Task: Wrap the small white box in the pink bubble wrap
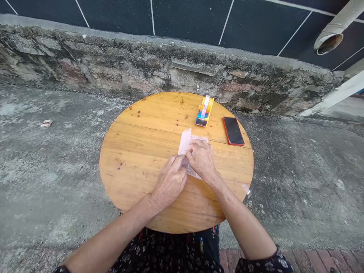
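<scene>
Bubble wrap (pixel 185 142) prob. light, soft, slippery; best held by edges. R hand (pixel 201 157) fingers curled, pinching it; L hand (pixel 170 178) fingers at edge, can't tell if pinching.

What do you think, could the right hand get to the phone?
Probably yes: the smartphone lies near the right hand, with nothing between them on the wooden table, though that hand would have to leave the bubble wrap first.
</scene>
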Action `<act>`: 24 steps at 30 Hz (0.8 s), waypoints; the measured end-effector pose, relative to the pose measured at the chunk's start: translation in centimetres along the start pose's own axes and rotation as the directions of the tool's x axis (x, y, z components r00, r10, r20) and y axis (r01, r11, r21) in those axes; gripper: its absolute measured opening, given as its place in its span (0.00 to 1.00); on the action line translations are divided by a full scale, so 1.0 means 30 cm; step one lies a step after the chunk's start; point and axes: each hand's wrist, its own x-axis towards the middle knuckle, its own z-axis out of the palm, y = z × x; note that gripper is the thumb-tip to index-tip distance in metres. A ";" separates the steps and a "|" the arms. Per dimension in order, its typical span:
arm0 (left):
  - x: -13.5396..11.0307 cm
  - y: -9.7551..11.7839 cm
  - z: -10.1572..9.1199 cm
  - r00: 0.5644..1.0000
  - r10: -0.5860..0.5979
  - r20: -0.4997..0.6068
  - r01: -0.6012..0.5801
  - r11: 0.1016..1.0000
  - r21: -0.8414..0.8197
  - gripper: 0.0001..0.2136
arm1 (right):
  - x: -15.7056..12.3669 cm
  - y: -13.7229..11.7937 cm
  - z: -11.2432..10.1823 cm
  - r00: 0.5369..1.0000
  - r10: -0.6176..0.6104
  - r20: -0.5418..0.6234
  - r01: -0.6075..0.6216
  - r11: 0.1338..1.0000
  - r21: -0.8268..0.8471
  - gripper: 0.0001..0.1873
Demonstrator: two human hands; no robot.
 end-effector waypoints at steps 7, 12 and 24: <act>0.017 -0.015 -0.007 0.998 0.052 0.047 -0.052 0.999 0.010 0.10 | -0.015 0.019 -0.025 0.999 0.011 0.046 -0.010 1.000 -0.027 0.08; 0.019 -0.025 -0.004 0.996 0.076 0.042 -0.076 0.997 -0.001 0.09 | 0.024 0.075 -0.032 0.991 0.134 0.025 -0.136 0.983 0.123 0.10; 0.029 -0.037 0.004 0.996 0.080 0.043 -0.081 0.996 0.024 0.08 | 0.134 0.070 0.010 0.996 0.075 0.054 -0.083 0.985 0.152 0.24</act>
